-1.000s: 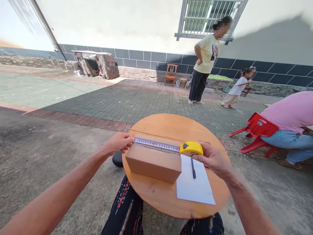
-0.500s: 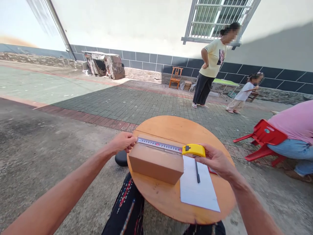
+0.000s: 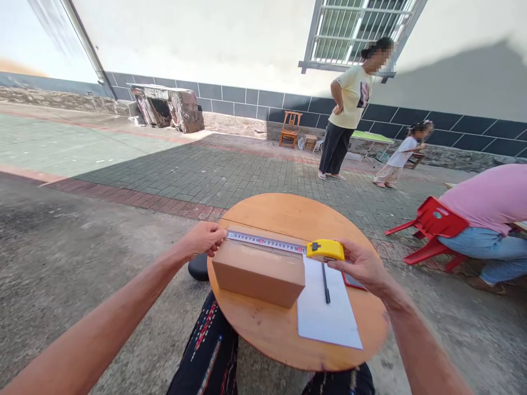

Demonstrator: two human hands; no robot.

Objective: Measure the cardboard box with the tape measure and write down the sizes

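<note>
A brown cardboard box [image 3: 258,274] sits on the round wooden table [image 3: 255,332]. Along its top stretches the blade of a tape measure [image 3: 325,249], whose yellow case is at the box's right end. My left hand [image 3: 205,239] pinches the blade's free end at the box's left end. The yellow case is gripped by my right hand [image 3: 360,266], fingers behind it and thumb at its lower edge. Below that hand lie a white sheet of paper [image 3: 329,326] and a black pen [image 3: 326,285] on it. A red-edged flat object [image 3: 353,282] is partly hidden beneath my right hand.
A person in a pink top [image 3: 489,197] sits at the right on a red plastic chair [image 3: 438,219]. Beyond the table stand a person in a yellow shirt [image 3: 352,99] and a smaller person in white [image 3: 401,156]. A wooden chair [image 3: 290,129] is near the wall.
The tape case has slid slightly right relative to the box, showing a bit more blade. The whole view has shifted a little; both hands keep their hold.
</note>
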